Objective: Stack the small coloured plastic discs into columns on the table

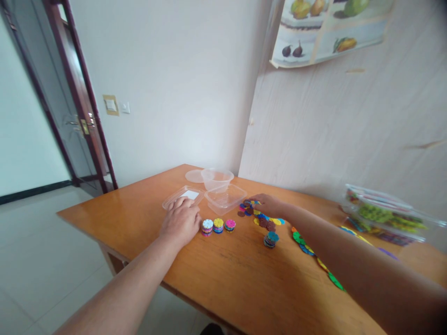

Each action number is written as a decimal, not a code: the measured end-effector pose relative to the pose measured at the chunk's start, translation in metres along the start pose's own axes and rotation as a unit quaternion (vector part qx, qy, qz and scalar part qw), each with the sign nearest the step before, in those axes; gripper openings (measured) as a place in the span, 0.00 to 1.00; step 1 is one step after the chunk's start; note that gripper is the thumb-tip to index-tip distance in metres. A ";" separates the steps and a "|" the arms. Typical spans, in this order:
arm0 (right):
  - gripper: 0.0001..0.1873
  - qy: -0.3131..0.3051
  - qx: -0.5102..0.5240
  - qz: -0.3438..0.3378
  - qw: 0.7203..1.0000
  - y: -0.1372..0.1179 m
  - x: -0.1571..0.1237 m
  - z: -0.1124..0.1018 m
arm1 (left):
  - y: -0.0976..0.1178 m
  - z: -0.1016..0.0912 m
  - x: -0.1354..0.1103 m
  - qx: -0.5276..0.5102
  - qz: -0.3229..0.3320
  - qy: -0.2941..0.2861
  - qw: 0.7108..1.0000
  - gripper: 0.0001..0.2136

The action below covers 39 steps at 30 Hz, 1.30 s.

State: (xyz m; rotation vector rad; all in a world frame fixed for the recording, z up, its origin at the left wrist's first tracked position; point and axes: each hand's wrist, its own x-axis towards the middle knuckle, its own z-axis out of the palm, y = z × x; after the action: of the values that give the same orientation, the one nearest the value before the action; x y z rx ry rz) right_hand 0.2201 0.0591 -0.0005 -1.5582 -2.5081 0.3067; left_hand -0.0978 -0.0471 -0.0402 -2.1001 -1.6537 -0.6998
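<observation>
My left hand (180, 219) lies palm down on the table, fingers stretched over the near edge of a clear plastic lid (169, 201). Right beside it stand short stacks of flower-shaped plastic discs: one topped white (207, 225), one yellow (218, 224) and one pink (230, 225). My right hand (267, 204) reaches to a loose pile of coloured discs (248, 209), its fingers extended onto the far side; the fingertips are small and partly hidden. Brown discs (267, 224) lie just below this hand. Nearer to me is another stack, topped teal (271, 238).
A clear rectangular container (226, 201) and a round tub (218, 179) stand toward the back, with a round lid (194, 176) alongside. Joined discs (307, 249) run under my right forearm. A filled clear box (384, 216) sits at the right, by the wall.
</observation>
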 end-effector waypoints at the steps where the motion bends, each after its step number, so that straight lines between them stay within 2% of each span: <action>1: 0.21 -0.015 -0.011 -0.024 1.000 -0.002 0.002 0.002 | 0.000 0.000 0.000 0.000 0.000 -0.002 1.000 0.07; 4: 0.23 -0.045 -0.048 -0.072 0.995 -0.010 0.004 0.006 | -0.001 0.000 0.000 0.002 0.001 -0.004 1.000 0.07; 6: 0.23 -0.046 -0.063 -0.071 0.994 -0.015 0.000 0.007 | -0.001 0.000 0.000 0.002 0.002 -0.003 1.000 0.07; 10: 0.24 -0.048 -0.059 -0.032 0.997 -0.027 -0.017 0.005 | -0.001 0.001 -0.001 0.006 0.000 -0.004 1.000 0.07; 14: 0.25 -0.065 -0.029 -0.038 0.997 -0.035 -0.033 -0.001 | -0.001 0.000 0.000 0.012 0.000 -0.011 1.000 0.07; 19: 0.25 -0.077 0.072 0.048 0.993 -0.040 -0.037 -0.003 | 0.000 -0.001 -0.001 0.018 0.003 -0.013 1.000 0.07; 21: 0.22 -0.072 0.079 0.056 0.993 -0.042 -0.035 -0.003 | 0.000 -0.001 -0.001 0.016 0.003 -0.010 1.000 0.07; 26: 0.15 -0.043 0.032 0.033 0.998 -0.046 -0.031 -0.003 | 0.000 -0.001 -0.001 0.009 -0.005 -0.013 1.000 0.07; 30: 0.10 -0.046 -0.013 0.015 0.999 -0.050 -0.031 -0.005 | 0.001 -0.002 0.000 0.007 -0.004 -0.013 1.000 0.07; 35: 0.11 -0.042 -0.082 -0.016 0.996 -0.057 -0.034 -0.010 | 0.001 -0.003 0.000 0.015 -0.004 -0.017 1.000 0.07; 39: 0.10 -0.005 -0.065 -0.081 0.995 -0.066 -0.036 -0.012 | 0.000 0.000 -0.001 0.018 0.002 -0.011 1.000 0.07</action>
State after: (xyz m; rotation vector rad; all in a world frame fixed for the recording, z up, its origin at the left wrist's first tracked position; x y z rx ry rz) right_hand 0.1822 -0.0008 0.0270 -1.3867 -2.6898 0.1322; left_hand -0.0982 -0.0480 -0.0403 -2.0931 -1.6605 -0.6439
